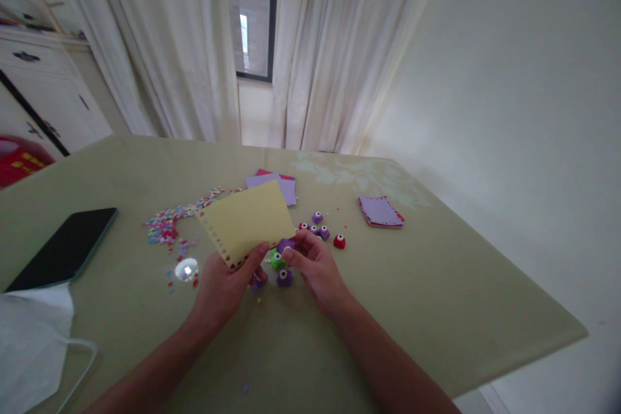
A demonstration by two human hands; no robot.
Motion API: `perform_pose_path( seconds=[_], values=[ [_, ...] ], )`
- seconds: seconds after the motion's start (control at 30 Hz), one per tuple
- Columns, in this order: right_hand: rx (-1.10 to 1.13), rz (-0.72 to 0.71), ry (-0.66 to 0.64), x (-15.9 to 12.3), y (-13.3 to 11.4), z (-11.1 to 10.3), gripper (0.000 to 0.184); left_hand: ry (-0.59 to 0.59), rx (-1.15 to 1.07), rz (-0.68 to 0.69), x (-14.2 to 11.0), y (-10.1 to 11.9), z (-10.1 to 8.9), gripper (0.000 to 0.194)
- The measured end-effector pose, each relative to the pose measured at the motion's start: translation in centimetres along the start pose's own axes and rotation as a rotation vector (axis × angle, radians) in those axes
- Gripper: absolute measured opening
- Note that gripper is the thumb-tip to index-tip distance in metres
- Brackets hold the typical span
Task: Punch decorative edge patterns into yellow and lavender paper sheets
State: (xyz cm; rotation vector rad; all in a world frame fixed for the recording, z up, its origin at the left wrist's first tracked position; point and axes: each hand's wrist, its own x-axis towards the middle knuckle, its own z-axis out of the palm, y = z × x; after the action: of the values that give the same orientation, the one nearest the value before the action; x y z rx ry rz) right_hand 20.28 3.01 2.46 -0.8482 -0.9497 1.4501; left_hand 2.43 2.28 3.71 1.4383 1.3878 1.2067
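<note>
A yellow sheet of paper (247, 217) is tilted up in my left hand (226, 284), thumb pressed on its lower edge. Small cut-out shapes run along its left edge and part of its bottom edge. My right hand (317, 265) pinches a purple craft punch (285, 245) at the sheet's lower right edge. Below the sheet are a green punch (278, 260) and another purple punch (284, 278). One more purple punch (259, 281) is partly hidden by my left fingers. Beyond my right hand stand several purple and red punches, including a red punch (339, 241).
Paper confetti (174, 220) is scattered left of the sheet, near a shiny round disc (187, 270). Lilac and red papers (286, 189) lie behind; a stack of edge-cut papers (381, 211) lies right. A phone (63, 249) and white mask (33, 349) lie at left.
</note>
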Motion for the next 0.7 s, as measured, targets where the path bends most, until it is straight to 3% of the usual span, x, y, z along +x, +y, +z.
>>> perform_pose_path(
  seconds=[0.23, 0.53, 0.7],
  values=[
    [0.050, 0.085, 0.006, -0.18, -0.35, 0.05, 0.043, -0.011, 0.005, 0.013, 0.27, -0.36, -0.04, 0.037],
    [-0.046, -0.013, -0.042, -0.15, -0.26, -0.32, 0.027, -0.052, -0.005, 0.032, 0.25, -0.33, -0.02, 0.031],
    [0.018, 0.026, -0.038, -0.36, -0.66, 0.03, 0.026, -0.084, 0.008, 0.040, 0.13, -0.23, -0.26, 0.031]
  ],
)
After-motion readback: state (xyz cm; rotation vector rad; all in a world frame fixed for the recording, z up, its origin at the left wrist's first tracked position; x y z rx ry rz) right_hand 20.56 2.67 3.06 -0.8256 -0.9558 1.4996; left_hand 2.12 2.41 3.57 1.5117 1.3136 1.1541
